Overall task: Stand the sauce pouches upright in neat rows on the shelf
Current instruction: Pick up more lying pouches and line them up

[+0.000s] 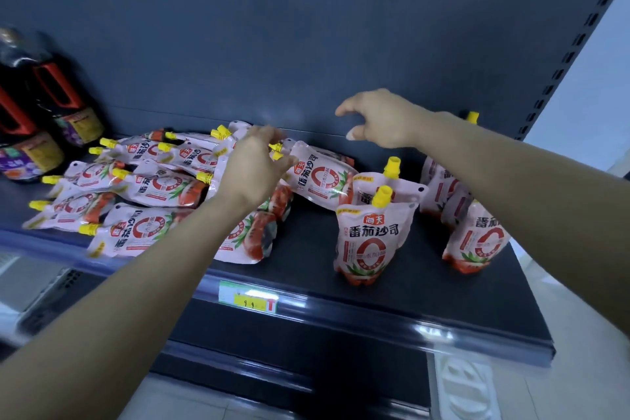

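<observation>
Our left hand curls over the heap of sauce pouches lying flat on the shelf. Its fingers are bent around the yellow spouts at the top of one leaning pouch, though we cannot tell whether the grip has closed. Taking it by the neck makes sense, we judge: the soft body hangs down and the wide base can land first.

Our right hand hovers empty with fingers spread, above and behind the standing pouches, probably ready to steady the next one.

Below that hand, two upright pouches stand one behind the other. More upright ones sit under our right forearm, partly hidden by it. Bare shelf lies between the two hands.

Far beyond the left hand stand dark bottles, touching the heap's edge but out of the way. The piled pouches overlap, so lifting one may drag its neighbours.
</observation>
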The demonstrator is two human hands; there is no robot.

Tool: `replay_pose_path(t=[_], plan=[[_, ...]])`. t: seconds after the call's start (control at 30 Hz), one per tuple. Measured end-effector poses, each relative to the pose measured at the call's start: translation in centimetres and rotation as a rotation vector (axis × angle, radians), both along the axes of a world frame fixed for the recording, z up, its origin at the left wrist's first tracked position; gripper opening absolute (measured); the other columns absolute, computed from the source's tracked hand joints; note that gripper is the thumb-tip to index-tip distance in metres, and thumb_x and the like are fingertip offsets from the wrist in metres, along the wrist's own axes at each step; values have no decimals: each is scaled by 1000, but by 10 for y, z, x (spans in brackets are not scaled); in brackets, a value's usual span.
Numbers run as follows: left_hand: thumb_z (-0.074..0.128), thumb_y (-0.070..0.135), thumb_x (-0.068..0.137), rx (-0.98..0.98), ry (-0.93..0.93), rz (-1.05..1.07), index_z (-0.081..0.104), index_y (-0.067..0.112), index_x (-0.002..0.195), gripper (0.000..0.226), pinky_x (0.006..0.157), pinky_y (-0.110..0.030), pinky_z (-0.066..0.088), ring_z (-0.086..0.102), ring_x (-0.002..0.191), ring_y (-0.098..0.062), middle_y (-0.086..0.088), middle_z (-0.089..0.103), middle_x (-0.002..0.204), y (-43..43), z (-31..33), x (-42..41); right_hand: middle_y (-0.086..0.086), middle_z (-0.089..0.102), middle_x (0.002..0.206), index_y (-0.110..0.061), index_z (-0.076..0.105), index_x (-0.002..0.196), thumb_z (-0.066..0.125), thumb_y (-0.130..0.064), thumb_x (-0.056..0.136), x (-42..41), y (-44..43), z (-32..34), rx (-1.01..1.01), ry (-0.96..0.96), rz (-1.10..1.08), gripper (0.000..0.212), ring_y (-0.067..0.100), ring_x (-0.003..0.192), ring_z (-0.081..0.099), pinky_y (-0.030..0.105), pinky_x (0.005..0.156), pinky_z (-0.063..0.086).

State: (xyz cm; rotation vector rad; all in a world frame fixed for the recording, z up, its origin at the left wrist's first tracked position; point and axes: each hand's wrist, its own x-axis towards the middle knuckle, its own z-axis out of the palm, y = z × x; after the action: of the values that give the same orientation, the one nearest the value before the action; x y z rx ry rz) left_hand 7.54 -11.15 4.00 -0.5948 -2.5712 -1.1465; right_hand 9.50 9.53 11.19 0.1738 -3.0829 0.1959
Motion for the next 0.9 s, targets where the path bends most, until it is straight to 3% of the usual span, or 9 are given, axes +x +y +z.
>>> replay_pose_path(t=[0.1,0.33,0.53,0.67,0.9], plan=[[71,23,79,-5,-27,71,57,8,117,43,77,-23,39,51,90,-15,-10,56,119,1,-6,-5,5,46,145,-19,44,141,64,-23,89,-28,-7,-5,87,-40,115,55,28,132,43,39,108,38],[73,29,76,-120,-213,186,51,4,125,59,83,-26,40,55,108,-28,-15,54,125,16,-22,-25,9,48,142,-20,41,142,65,-19,87,-81,-13,-21,224,-110,302,60,30,129,45,41,104,41],[71,26,74,-176,-301,282,60,0,94,34,82,-44,49,53,102,-35,-18,63,100,33,-39,-46,9,47,143,-20,39,144,64,-15,87,-112,-9,-36,254,-155,396,63,31,129,46,42,103,42],[59,40,82,-368,-320,362,57,7,87,34,90,-43,38,36,114,-34,-17,55,111,40,-52,-58,10,49,139,-19,39,142,62,-14,88,-128,-6,-48,267,-190,440,60,32,124,48,45,100,44],[49,48,85,-478,-330,455,63,6,91,45,93,-46,31,36,113,-33,-14,59,108,51,-61,-73,8,43,146,-17,34,146,64,-14,87,-151,-5,-67,227,-258,466,66,29,129,45,37,104,41]])
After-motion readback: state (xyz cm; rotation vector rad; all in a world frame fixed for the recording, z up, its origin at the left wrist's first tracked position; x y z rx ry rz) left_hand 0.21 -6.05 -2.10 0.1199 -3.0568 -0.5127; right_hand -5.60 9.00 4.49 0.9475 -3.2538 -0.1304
